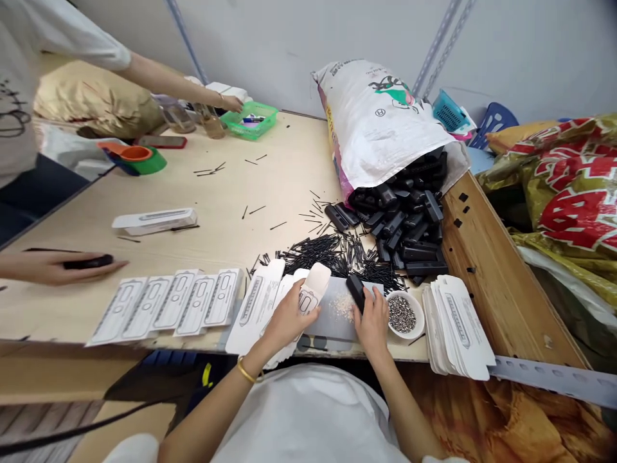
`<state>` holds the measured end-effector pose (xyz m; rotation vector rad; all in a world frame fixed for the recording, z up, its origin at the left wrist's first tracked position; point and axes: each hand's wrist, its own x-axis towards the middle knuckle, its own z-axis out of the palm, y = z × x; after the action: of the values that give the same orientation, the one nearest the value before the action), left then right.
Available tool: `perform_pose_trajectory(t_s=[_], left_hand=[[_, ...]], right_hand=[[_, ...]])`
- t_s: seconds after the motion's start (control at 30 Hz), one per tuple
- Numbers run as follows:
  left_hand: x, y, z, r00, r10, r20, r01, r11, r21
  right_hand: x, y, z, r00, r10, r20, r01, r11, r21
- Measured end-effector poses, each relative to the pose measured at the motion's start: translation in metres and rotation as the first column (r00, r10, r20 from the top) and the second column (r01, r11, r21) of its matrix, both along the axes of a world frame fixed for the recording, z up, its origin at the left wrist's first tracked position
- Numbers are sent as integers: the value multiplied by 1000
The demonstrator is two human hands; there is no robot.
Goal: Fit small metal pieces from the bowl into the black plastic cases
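Observation:
My left hand (289, 315) is closed around a small white printed carton (316, 283), its top flap standing up. In my right hand (373, 321) is a black oblong plastic piece (355, 292), held tilted between thumb and fingers. Both hands hover over a grey board (337, 329) with pale crumb-like bits on it. Beside my right hand stands a white bowl (420, 321) of small shiny metal parts (401, 314). Flat printed cartons (255, 305) lie by my left hand, and another carton stack (456, 328) sits to the right. Thin black pins (313, 252) are heaped just beyond.
A white sack (376, 122) spills black plastic pieces (409, 225) against a wooden side board (511, 263). Filled-looking cartons (180, 299) stand in a row at left. A co-worker's hand (81, 267) rests on a black object; their other hand reaches a green basket (253, 132).

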<state>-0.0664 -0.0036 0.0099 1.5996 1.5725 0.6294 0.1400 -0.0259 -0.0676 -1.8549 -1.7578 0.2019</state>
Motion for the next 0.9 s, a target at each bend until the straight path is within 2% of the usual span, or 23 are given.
perform_pose_trajectory(t_s=[0.07, 0.13, 0.23, 0.27, 0.33, 0.37, 0.43, 0.47, 0.5, 0.53, 0.57, 0.6, 0.63, 0.67, 0.7, 0.77, 0.9], left_hand=[[3, 2, 1, 1000, -13, 2, 13, 999, -30], [4, 5, 2, 999, -44, -10, 43, 998, -54], [0, 9, 7, 987, -141, -75, 133, 986, -99], [-1, 10, 9, 977, -185, -107, 171, 977, -126], [-1, 12, 14, 943, -310, -125, 286, 942, -178], [0, 12, 17, 917, -385, -101, 362, 912, -193], [6, 12, 22, 851, -526, 4, 517, 835, -188], [9, 11, 23, 830, -554, 61, 555, 815, -167], [13, 10, 24, 830, -546, 110, 557, 818, -141], [17, 10, 23, 850, -506, 149, 523, 845, -113], [20, 9, 22, 879, -442, 179, 461, 884, -84], [22, 9, 20, 908, -364, 205, 382, 923, -53], [24, 9, 17, 930, -288, 226, 302, 953, -26], [26, 9, 14, 945, -219, 242, 227, 974, -8], [28, 9, 10, 954, -158, 253, 163, 987, 3], [33, 11, 3, 960, -66, 271, 66, 998, 6], [47, 15, -11, 959, -8, 284, 1, 1000, 25]], right_hand=[[9, 6, 6, 999, 30, -20, -32, 993, -117], [21, 14, 17, 981, 89, -171, -124, 971, -205], [42, 26, 48, 845, 176, -506, -323, 920, -220], [48, 28, 61, 801, 210, -561, -384, 898, -213], [53, 30, 87, 777, 338, -531, -519, 821, -239], [52, 30, 97, 756, 430, -493, -600, 755, -263], [45, 29, 111, 655, 585, -479, -742, 617, -261], [40, 29, 113, 605, 619, -501, -782, 579, -228], [36, 31, 113, 580, 613, -536, -789, 587, -182], [34, 34, 109, 597, 569, -566, -752, 643, -147], [33, 39, 102, 658, 492, -570, -670, 728, -146], [34, 46, 94, 754, 398, -523, -557, 809, -187], [36, 54, 85, 857, 295, -423, -422, 872, -248], [39, 63, 76, 940, 216, -265, -296, 903, -313], [41, 73, 67, 981, 174, -91, -195, 911, -364], [44, 91, 52, 985, 144, 97, -93, 909, -407], [40, 116, 38, 969, 184, 164, -87, 877, -472]])
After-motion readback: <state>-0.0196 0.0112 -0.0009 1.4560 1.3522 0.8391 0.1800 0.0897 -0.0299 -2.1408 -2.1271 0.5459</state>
